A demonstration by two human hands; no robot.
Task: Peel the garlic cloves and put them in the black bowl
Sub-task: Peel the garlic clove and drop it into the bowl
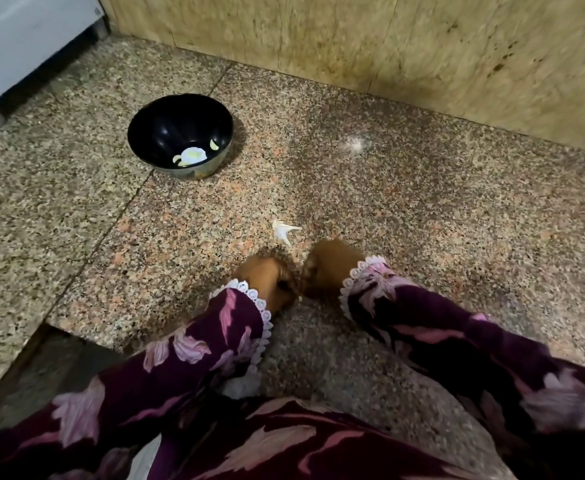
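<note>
Head | both hands (pixel 299 271) curled, fingertips meeting | above counter (pixel 422 202)

Two long sleeves of deep purple, velvety cloth, printed with large pale pink and lilac leaf or petal shapes. Left sleeve (pixel 194 348) and right sleeve (pixel 457 327) each finished at the cuff with a scalloped white lace trim of small looped edges. Same purple floral cloth across the near edge of the frame, over the body. Left hand (pixel 267 278) and right hand (pixel 329 268) bare, blurred, no rings or bands discernible.
</note>
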